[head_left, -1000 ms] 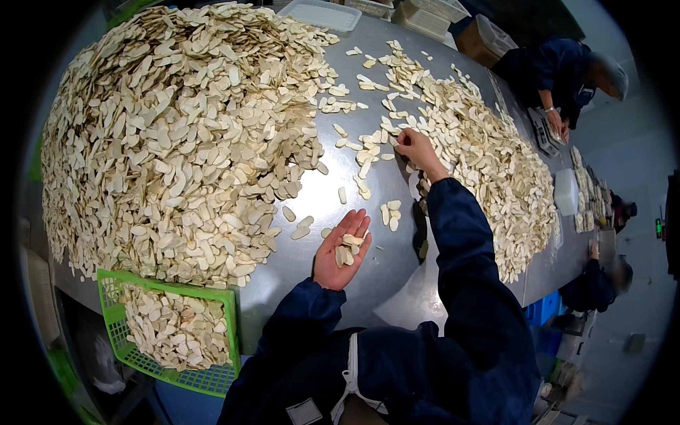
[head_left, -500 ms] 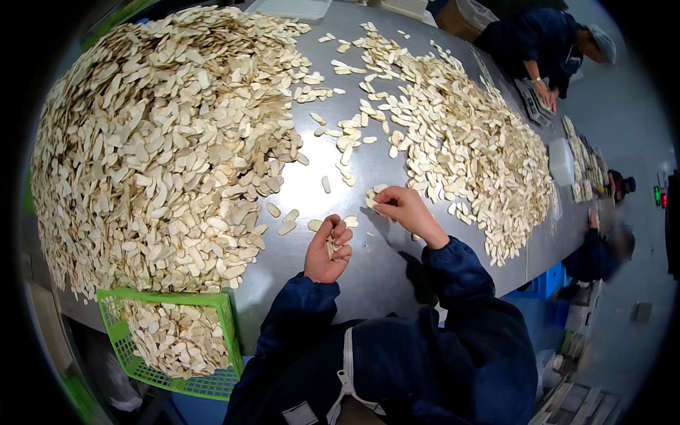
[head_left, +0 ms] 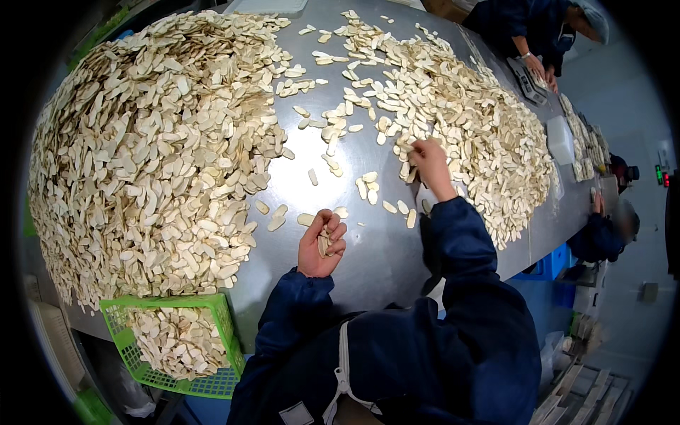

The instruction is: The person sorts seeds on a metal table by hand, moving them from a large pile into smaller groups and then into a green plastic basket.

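My left hand (head_left: 317,249) is curled over several pale, dried slices (head_left: 324,241) above the bare middle of the steel table (head_left: 280,262). My right hand (head_left: 432,166) is at the left edge of the right-hand spread of slices (head_left: 489,149), fingers bent and drawn together; what sits between the fingertips is too small to make out. A large heap of the same slices (head_left: 156,156) covers the table's left half, and loose slices lie scattered between heap and spread.
A green mesh basket (head_left: 225,340) of slices stands at the near-left edge. A white block-like container (head_left: 559,142) is beside the right spread. One co-worker (head_left: 524,28) bends over a device (head_left: 528,81) at far right; another (head_left: 602,234) is at the right edge.
My left hand has gone from open palm to curled over its slices. My right hand moved down toward it, then back up and right to the spread. The view has shifted slightly.
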`<state>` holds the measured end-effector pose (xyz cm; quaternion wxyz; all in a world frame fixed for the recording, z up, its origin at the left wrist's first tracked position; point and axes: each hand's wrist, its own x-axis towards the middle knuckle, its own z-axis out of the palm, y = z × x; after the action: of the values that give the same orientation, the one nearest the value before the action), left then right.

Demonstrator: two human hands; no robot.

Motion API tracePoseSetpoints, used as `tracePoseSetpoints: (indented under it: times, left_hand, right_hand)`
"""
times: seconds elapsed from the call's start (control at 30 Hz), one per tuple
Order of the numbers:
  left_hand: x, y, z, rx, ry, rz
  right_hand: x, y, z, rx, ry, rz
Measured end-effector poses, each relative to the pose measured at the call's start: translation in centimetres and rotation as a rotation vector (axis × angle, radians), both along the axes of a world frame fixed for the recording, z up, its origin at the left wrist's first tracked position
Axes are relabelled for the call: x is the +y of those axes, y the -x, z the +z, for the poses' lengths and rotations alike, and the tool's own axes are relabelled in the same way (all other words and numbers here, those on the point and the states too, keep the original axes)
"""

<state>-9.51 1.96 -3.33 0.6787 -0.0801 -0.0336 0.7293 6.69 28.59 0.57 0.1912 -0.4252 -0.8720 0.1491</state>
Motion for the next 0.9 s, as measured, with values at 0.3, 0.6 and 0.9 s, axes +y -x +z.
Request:
tracePoseSetpoints:
  times: [0.3, 0.6, 0.9]
  left_hand:
    - [0.0, -0.1, -0.4, -0.046, -0.036, 0.007]
    - [0.0, 0.0, -0.5, -0.022, -0.020, 0.007]
    - [-0.1, 0.6, 0.3, -0.198, -0.107, 0.093]
  right_hand:
    - [-0.6, -5.0, 2.3, 0.071, 0.079, -0.175]
    - [-4.3, 0.0, 1.1, -0.085, 0.018, -0.004]
    - [-2.7, -5.5, 2.9, 0.138, 0.145, -0.233]
